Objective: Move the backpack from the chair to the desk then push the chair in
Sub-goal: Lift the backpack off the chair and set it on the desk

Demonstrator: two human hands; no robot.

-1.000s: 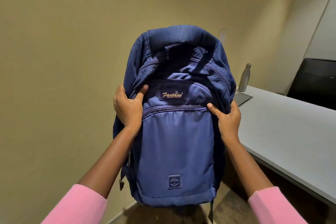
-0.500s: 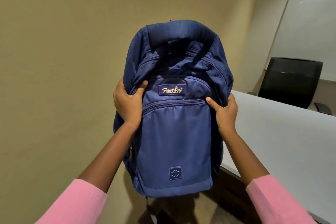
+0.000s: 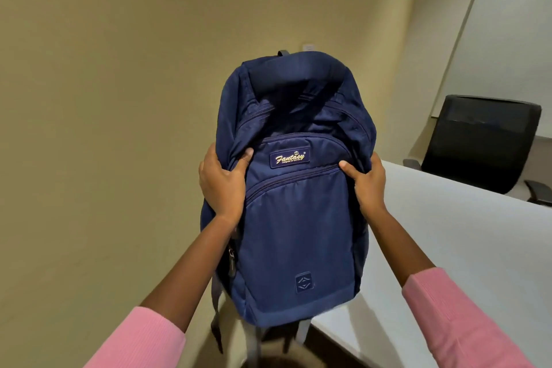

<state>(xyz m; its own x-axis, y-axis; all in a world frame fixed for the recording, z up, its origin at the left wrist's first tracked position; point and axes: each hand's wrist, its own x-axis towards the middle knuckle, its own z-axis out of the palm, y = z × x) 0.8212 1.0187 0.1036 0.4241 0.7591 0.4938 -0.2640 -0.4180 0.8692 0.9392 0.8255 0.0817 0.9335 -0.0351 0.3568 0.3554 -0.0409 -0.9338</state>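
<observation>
Gripping the backpack (image 3: 294,218) by its sides, both hands' fingers (image 3: 348,165) clenched on fabric; set near the worktop (image 3: 448,248) corner, lower right, it could topple.

The backpack (image 3: 295,218) is matt woven cloth, the desk (image 3: 463,248) smooth and matt.

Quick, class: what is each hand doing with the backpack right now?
Left hand: closed on the left side of the blue backpack.
Right hand: closed on its right side.
</observation>
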